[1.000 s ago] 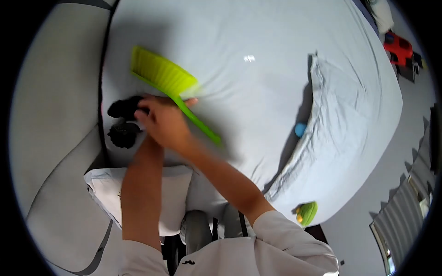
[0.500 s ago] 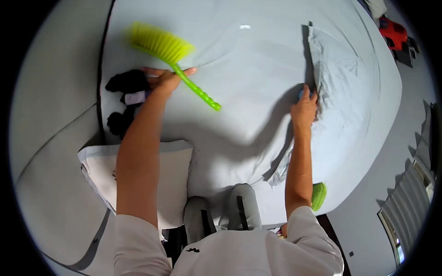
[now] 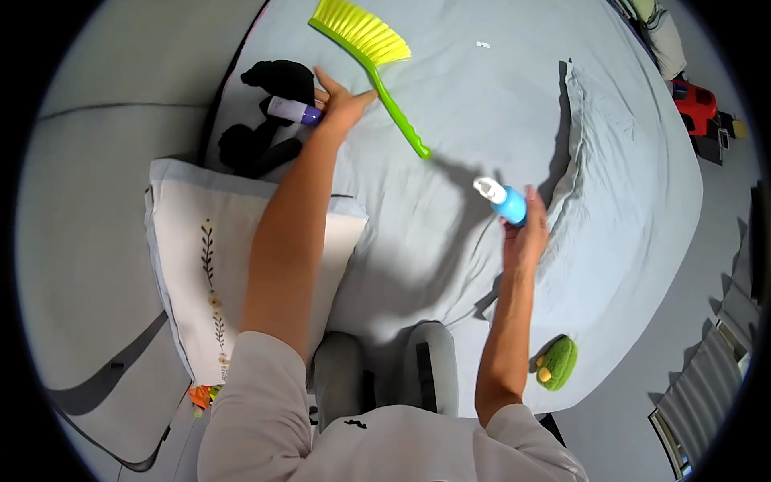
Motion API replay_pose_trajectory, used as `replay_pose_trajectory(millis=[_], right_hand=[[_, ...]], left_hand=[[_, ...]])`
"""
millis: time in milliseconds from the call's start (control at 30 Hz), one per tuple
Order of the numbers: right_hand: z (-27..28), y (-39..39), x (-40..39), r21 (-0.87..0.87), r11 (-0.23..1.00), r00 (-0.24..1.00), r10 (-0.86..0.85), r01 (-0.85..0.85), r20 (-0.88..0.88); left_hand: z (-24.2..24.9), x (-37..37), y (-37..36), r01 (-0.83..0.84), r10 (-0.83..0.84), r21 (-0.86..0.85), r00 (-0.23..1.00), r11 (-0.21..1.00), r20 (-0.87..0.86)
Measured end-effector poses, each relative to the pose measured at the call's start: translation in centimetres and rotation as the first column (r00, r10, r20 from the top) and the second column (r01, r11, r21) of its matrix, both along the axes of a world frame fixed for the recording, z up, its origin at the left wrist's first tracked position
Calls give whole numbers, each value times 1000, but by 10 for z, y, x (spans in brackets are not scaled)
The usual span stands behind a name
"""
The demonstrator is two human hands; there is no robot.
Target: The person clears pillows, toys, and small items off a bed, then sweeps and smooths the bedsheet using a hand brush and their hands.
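Observation:
My right hand (image 3: 528, 233) is wrapped around a light-blue bottle (image 3: 512, 208) with a white spray or pump top, which points up and left. My left hand (image 3: 345, 108) has its thumb and forefinger spread, touching the bed beside a small bottle (image 3: 291, 111) with a pale lilac body and a purple end. Black cloth pieces (image 3: 281, 80) lie around that bottle. Just beyond the left hand rests a bed brush (image 3: 377, 71) with yellow bristles and a green handle. My other left fingers are partly hidden near the purple end.
A white pillow (image 3: 193, 281) with a printed plant stem lies under my left forearm. Rumpled grey-blue fabric (image 3: 610, 169) spreads along the right of the bed (image 3: 450, 104). A green plush toy (image 3: 560, 365) sits near the right edge. A red object (image 3: 695, 107) stands beyond the bed.
My right hand has drawn the blue bottle away from the fabric's edge and lifted it into view. My left hand stays by the black cloth. The whole view has shifted.

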State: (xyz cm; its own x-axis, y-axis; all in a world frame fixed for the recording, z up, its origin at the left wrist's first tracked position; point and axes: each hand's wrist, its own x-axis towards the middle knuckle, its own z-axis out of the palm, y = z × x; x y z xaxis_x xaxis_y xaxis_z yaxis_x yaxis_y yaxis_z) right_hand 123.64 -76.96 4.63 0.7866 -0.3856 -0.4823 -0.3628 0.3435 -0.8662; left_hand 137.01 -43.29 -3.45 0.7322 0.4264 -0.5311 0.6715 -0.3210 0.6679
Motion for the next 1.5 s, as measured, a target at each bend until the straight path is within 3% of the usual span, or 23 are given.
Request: replay_pose_trajectory(millis=[67, 100, 167, 233, 267, 300, 400, 467, 500, 533, 600, 667, 733, 800, 833, 900, 933, 1000, 1133, 1267, 1333, 1400, 1500], right_hand=[[11, 29, -26, 347, 937, 995, 4, 30, -96], [8, 38, -42, 487, 871, 992, -2, 66, -130], [9, 59, -64, 687, 724, 989, 49, 60, -139], [18, 87, -70, 606, 795, 984, 97, 13, -149], [19, 102, -71, 535, 844, 983, 125, -33, -136], [15, 116, -73, 504, 860, 987, 140, -82, -79], [2, 173, -66, 440, 883, 983, 186, -164, -7], [-10, 206, -62, 278, 885, 927, 363, -374, 93], [12, 213, -52, 237, 802, 834, 546, -548, 80], [23, 217, -42, -80, 797, 789, 604, -599, 110], [27, 217, -13, -660, 567, 689, 718, -492, 103], [-21, 205, 31, -932, 350, 761, 629, -96, 158], [-39, 197, 61, -963, 176, 774, 631, -203, -48], [-76, 186, 76, -943, 132, 729, 670, -306, -142], [-82, 187, 79, -929, 106, 701, 688, -356, -190], [-79, 189, 78, -822, 247, 754, 588, -513, -293], [-74, 188, 74, -752, 317, 761, 542, -578, -356], [-85, 176, 77, -737, 461, 839, 476, -494, -264], [-103, 169, 93, -576, 708, 904, 403, -408, -145], [-97, 156, 104, -305, 824, 878, 456, -478, -145], [-65, 147, 98, -107, 837, 836, 511, -537, -199], [-47, 133, 79, -133, 796, 800, 554, -590, -232], [-3, 117, 44, -13, 653, 633, 729, -758, -260]], left_hand=[[-13, -34, 11, 118, -119, 17, 979, 993, 163], [-10, -59, 4, 75, -74, 7, 949, 997, 305], [-23, -107, 5, 219, -186, -36, 896, 975, 404], [33, -154, -3, 236, -125, -327, 937, 915, 327], [19, -182, -4, 254, -85, -380, 909, 889, 409], [58, -203, -12, 80, 135, -671, 956, 738, 262], [101, -238, -14, -117, 313, -811, 946, 573, 84], [99, -236, -6, -203, 460, -824, 885, 529, 78], [96, -233, 0, -240, 528, -831, 846, 502, 74], [87, -222, 8, -234, 540, -781, 827, 580, 153], [113, -195, 31, -217, 440, -611, 865, 762, 241], [107, -168, 57, -162, 258, -297, 911, 941, 321], [94, -143, 72, 68, -144, 184, 889, 981, 435], [88, -121, 82, 233, -521, 551, 726, 801, 449], [87, -110, 83, 338, -586, 580, 748, 741, 311], [83, -86, 85, 543, -682, 589, 731, 599, 19], [78, -77, 89, 557, -672, 600, 740, 574, -45], [68, -69, 93, 598, -644, 607, 744, 524, -177], [58, -75, 119, 539, -535, 616, 817, 575, -216], [52, -104, 146, 344, -415, 590, 910, 730, -18], [53, -121, 156, 284, -379, 533, 922, 797, 75], [47, -142, 165, 267, -366, 496, 924, 826, 112], [53, -170, 172, 230, -336, 493, 932, 839, 137]])
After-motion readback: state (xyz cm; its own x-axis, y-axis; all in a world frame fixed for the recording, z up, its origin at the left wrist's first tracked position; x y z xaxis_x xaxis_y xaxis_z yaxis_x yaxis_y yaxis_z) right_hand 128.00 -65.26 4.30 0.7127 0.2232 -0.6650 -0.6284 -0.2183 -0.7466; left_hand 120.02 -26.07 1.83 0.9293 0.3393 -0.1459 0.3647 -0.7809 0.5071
